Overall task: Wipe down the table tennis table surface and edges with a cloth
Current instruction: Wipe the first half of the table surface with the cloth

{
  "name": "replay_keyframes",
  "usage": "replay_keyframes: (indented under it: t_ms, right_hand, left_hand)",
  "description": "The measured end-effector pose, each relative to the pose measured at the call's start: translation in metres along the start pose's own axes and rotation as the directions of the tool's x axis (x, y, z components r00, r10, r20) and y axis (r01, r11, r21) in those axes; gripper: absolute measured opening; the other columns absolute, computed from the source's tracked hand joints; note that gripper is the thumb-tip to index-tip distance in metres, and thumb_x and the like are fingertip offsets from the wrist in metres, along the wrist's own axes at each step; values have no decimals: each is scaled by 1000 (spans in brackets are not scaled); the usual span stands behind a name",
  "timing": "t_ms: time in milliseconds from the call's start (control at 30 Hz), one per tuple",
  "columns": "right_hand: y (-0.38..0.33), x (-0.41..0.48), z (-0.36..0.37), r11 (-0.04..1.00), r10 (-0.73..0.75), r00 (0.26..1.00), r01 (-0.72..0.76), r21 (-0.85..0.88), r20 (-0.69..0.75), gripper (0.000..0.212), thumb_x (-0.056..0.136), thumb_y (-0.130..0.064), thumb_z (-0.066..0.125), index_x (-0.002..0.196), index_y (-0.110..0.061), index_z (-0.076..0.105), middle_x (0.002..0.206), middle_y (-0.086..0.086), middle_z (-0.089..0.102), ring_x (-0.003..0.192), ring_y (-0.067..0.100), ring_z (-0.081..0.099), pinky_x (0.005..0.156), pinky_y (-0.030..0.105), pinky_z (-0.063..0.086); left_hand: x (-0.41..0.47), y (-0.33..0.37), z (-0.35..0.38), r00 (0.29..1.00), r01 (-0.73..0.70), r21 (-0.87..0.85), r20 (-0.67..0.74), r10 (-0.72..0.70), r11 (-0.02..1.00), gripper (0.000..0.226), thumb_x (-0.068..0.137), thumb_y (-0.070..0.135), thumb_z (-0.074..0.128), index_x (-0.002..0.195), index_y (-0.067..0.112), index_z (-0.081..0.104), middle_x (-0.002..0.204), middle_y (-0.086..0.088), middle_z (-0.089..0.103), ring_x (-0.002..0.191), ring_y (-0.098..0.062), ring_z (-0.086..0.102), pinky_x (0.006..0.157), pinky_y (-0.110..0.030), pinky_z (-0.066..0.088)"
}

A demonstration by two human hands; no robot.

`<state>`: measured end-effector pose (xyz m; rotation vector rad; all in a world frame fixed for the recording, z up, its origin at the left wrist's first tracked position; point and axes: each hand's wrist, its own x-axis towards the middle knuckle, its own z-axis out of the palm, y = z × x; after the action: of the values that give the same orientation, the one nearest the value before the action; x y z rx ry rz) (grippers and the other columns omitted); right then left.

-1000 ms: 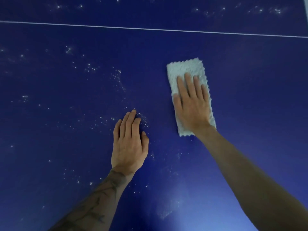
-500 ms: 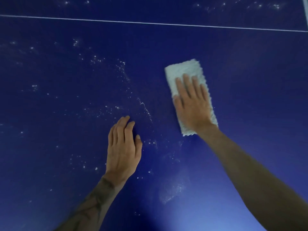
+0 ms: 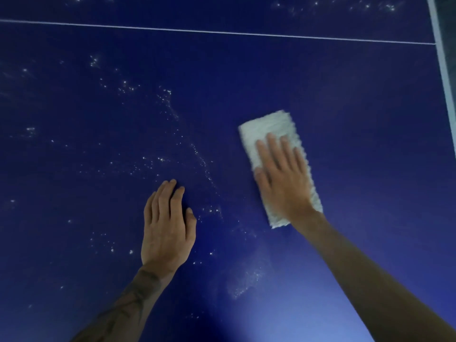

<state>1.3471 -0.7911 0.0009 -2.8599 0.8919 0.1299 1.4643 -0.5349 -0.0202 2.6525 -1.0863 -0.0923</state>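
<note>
The dark blue table tennis table (image 3: pixel 370 144) fills the head view. A folded white cloth (image 3: pixel 267 129) lies flat on it, right of centre. My right hand (image 3: pixel 283 178) presses down on the cloth with fingers spread, covering its middle. My left hand (image 3: pixel 169 225) rests flat on the bare surface to the left of the cloth, apart from it and holding nothing. White dust specks (image 3: pixel 162 159) are scattered over the left half of the table. A hazy smear (image 3: pixel 246 280) lies near me, between my arms.
A thin white line (image 3: pixel 222 32) crosses the table at the far side. The table's white-striped right edge (image 3: pixel 444 70) runs down the upper right, with dark floor beyond it. More specks (image 3: pixel 367 6) lie past the line.
My right hand has slid the cloth a little toward me. My left hand has shifted slightly left and back along the surface.
</note>
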Motion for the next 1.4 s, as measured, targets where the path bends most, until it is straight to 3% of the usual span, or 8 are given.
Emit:
replay_keyframes:
  t_ms: [200, 400, 467, 700, 767, 933, 1200, 1400]
  right_hand:
    - [-20, 58, -8, 930, 338, 941, -328, 167, -30, 64, 113, -45, 17, 172, -23, 2, 180, 7, -4, 166, 31, -8, 134, 54, -2]
    - [-81, -9, 17, 971, -230, 973, 230, 60, -12, 62, 115, -44, 26, 172, -22, 14, 180, 6, 6, 166, 31, 2, 134, 52, 5]
    - [-53, -23, 16, 981, -187, 982, 187, 57, -12, 61, 113, -43, 28, 171, -25, 19, 180, 2, 10, 166, 29, 5, 134, 50, 5]
    - [-17, 34, -4, 931, 336, 941, -330, 156, -19, 63, 114, -45, 20, 172, -25, 5, 180, 4, -2, 166, 29, -5, 134, 53, 1]
    - [-48, 36, 0, 948, 283, 959, -279, 154, -2, 64, 114, -46, 16, 172, -25, 2, 180, 5, -5, 166, 30, -9, 134, 53, 0]
    - [-71, -30, 19, 987, -149, 989, 149, 62, -2, 61, 115, -45, 25, 172, -25, 16, 180, 3, 8, 166, 29, 4, 133, 52, 8]
    - [18, -14, -1, 925, 367, 930, -364, 112, -6, 63, 113, -49, 16, 172, -30, 4, 180, 0, -1, 166, 25, -3, 134, 51, 2]
    - [0, -53, 16, 998, 52, 998, -51, 35, -42, 60, 115, -44, 24, 171, -27, 18, 180, 2, 11, 166, 28, 5, 134, 50, 8]
  left_hand:
    - [0, 0, 1, 1000, -6, 8, -7, 6, 1000, 46, 105, 25, 38, 145, 3, 47, 157, -15, 41, 149, -32, 38, 124, -52, 31]
    - [1, -1, -1, 1000, -5, -9, 4, 5, 1000, 48, 103, 24, 40, 146, 3, 44, 159, -14, 38, 150, -32, 35, 127, -48, 24]
    - [1, 0, -2, 1000, -6, -15, 3, 6, 1000, 47, 103, 24, 40, 146, 3, 45, 159, -15, 38, 150, -33, 35, 127, -49, 25]
    - [1, 2, -3, 1000, 9, -23, 8, -9, 1000, 46, 103, 23, 41, 144, 3, 47, 157, -15, 41, 148, -33, 38, 124, -54, 32]
    - [1, 1, -3, 1000, 3, -19, 7, -2, 1000, 46, 103, 23, 41, 143, 3, 47, 156, -16, 42, 147, -34, 38, 124, -53, 31]
    - [0, 1, -4, 1000, -11, -29, 13, 11, 1000, 47, 103, 23, 41, 145, 2, 46, 158, -16, 40, 149, -34, 37, 125, -52, 29]
    - [0, 0, -2, 1000, -9, -31, 15, 10, 999, 47, 104, 24, 39, 145, 2, 46, 156, -17, 41, 147, -36, 40, 122, -57, 32]
    - [0, 1, -2, 1000, 12, -45, 26, -11, 999, 49, 104, 27, 36, 146, 3, 45, 158, -16, 40, 149, -35, 38, 123, -57, 30]
